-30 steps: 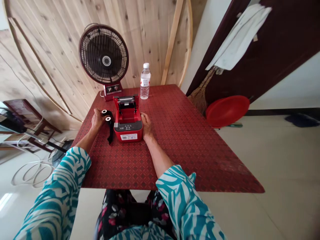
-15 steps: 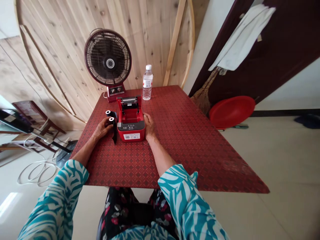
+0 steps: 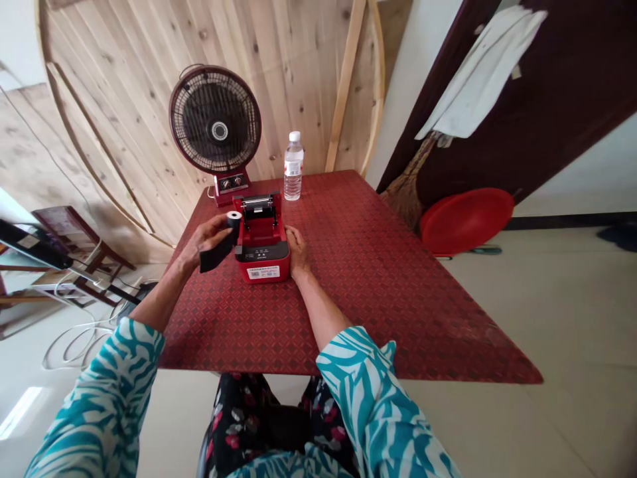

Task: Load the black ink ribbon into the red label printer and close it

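Note:
My left hand [image 3: 204, 241] is raised just left of the red label printer [image 3: 261, 255], shut on a black ink ribbon roll [image 3: 233, 220]. One white core end of the roll shows, and a flat black ribbon strip [image 3: 216, 256] hangs out to the lower left. The printer's lid stands open, exposing its red inner compartment [image 3: 259, 226]. My right hand [image 3: 297, 252] lies flat on the table, its fingers against the printer's right side.
The printer sits on a red patterned table [image 3: 378, 285]. Behind it stand a dark red desk fan [image 3: 215, 120] and a water bottle [image 3: 293, 166]. Beyond the table's right edge are a broom [image 3: 405, 192] and a red basin [image 3: 466, 221].
My left hand has lifted the ribbon roll off the table and moved it up, closer to the printer, with the strip now angled left. My right hand stays in place.

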A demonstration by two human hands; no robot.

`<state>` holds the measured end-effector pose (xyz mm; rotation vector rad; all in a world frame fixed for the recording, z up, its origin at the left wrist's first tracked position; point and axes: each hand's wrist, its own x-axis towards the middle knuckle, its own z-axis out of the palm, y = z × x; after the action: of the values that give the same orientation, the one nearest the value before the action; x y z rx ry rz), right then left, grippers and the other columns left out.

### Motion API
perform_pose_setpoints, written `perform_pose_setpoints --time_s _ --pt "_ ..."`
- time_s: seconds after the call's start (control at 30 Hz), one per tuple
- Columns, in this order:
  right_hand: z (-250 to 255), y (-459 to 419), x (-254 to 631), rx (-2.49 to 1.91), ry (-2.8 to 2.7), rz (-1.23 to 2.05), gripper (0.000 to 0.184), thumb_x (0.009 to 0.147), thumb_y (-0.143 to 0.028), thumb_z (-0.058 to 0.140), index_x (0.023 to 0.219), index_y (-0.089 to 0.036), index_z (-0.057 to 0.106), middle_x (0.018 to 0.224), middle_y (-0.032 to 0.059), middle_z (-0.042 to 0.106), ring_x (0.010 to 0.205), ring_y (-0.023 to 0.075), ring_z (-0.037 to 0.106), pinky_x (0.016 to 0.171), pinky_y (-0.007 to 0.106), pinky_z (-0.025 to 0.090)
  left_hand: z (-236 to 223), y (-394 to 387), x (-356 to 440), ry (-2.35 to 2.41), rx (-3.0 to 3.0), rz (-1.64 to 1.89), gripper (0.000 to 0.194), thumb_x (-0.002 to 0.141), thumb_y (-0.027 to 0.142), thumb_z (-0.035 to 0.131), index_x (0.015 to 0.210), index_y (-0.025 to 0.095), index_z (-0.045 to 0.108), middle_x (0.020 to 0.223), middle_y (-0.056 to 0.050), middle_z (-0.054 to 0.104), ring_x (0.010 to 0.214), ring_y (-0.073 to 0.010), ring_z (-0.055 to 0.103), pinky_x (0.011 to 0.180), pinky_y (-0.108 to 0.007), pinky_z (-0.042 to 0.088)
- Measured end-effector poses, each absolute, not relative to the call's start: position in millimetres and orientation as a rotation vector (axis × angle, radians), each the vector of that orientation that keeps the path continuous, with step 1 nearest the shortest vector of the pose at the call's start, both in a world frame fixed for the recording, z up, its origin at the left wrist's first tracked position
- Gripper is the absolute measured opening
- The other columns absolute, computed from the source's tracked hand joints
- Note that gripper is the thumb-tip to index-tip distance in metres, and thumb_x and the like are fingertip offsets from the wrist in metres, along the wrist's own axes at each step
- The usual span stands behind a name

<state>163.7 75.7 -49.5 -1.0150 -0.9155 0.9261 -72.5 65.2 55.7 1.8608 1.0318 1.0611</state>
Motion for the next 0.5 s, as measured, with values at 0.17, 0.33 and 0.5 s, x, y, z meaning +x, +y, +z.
perform_pose_setpoints --time_s 0.17,0.33,0.5 --pt "-48.7 76.4 161.9 -0.997 -0.923 0.921 0.037 0.081 -0.051 0.052 0.101 -0.026 0.070 0.113 0.0031 0.073 0.112 0.0213 0.063 0.107 0.041 0.044 81.5 71.7 -22.9 1.174 2.379 0.698 0.038 0.080 0.028 0.065 0.118 0.022 0.070 0.106 -0.005 0.073 0.093 -0.0200 0.067 0.087 -0.033 0.053" --pt "-48.4 77.0 161.1 -1.004 -0.930 0.908 0.037 0.082 -0.050 0.050 0.102 -0.025 0.069 0.115 0.0040 0.072 0.113 0.0218 0.062 0.107 0.041 0.044 86.3 86.8 -4.4 1.273 2.499 0.253 0.037 0.079 0.021 0.062 0.115 0.024 0.072 0.108 -0.003 0.075 0.093 -0.0188 0.069 0.085 -0.029 0.052" --pt "-47.7 77.8 160.8 -0.998 -0.926 0.927 0.036 0.082 -0.051 0.051 0.101 -0.026 0.069 0.114 0.0025 0.072 0.114 0.0205 0.062 0.109 0.040 0.043 82.6 113.8 -1.6 1.327 2.546 0.062 0.028 0.069 0.019 0.070 0.094 0.028 0.079 0.087 -0.001 0.078 0.086 -0.0227 0.071 0.078 -0.028 0.050"
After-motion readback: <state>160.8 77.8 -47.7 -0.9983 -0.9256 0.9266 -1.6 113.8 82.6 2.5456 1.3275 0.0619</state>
